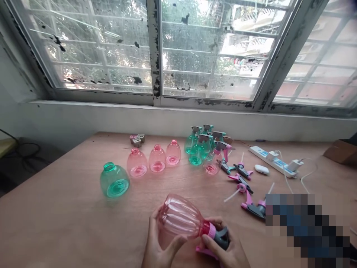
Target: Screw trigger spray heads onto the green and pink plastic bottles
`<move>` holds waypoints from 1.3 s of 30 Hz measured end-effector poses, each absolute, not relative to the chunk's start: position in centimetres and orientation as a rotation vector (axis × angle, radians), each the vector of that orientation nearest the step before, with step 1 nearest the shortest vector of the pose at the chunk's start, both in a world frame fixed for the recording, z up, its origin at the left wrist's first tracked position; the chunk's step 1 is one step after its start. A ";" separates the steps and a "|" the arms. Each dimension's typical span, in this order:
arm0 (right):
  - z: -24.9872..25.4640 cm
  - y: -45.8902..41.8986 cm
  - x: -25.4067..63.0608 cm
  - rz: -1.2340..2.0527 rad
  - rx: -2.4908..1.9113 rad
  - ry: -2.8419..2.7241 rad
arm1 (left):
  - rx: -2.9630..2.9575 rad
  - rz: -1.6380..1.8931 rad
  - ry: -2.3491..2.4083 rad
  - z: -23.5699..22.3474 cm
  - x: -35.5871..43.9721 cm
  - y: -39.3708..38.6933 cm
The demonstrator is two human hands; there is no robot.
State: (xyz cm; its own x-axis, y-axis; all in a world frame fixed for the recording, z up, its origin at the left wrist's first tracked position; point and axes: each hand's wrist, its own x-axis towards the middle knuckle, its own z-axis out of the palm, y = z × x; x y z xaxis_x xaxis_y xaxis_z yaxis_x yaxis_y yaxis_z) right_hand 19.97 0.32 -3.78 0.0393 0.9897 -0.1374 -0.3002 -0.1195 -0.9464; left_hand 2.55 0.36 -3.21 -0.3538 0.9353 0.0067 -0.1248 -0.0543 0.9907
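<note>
A clear pink spray bottle (181, 217) lies tilted on its side between my hands, near the table's front. My left hand (164, 238) is wrapped round the bottle's body, its thumb along the lower side. At the neck, my right hand (223, 242) grips the pink collar of the grey-and-pink spray head (221, 238); part of that head is hidden by the fingers. To the right lie several loose pink-and-grey spray heads (241, 182) with thin tubes. Behind stand three open pink bottles (157, 160) and an open green bottle (114, 182).
Several green bottles (195, 158) with spray heads and a pink one (211, 167) stand at the back. A white power strip (273, 162), a white case (261, 169) and a cardboard box (341, 152) are at the right. Small square objects (137, 141) sit back left.
</note>
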 end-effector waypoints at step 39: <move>-3.6 0.0 20.4 1.382 -1.117 -0.872 | 1.120 1.526 1.243 -3.0 2.2 0.1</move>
State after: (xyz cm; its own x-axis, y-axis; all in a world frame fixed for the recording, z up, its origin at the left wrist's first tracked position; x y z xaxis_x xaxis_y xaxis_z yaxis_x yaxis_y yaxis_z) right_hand 20.42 0.01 -3.64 0.0476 0.9881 -0.1465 -0.2931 -0.1264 -0.9477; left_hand 2.23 0.13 -3.01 -0.2385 0.9632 0.1242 -0.0733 -0.1454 0.9867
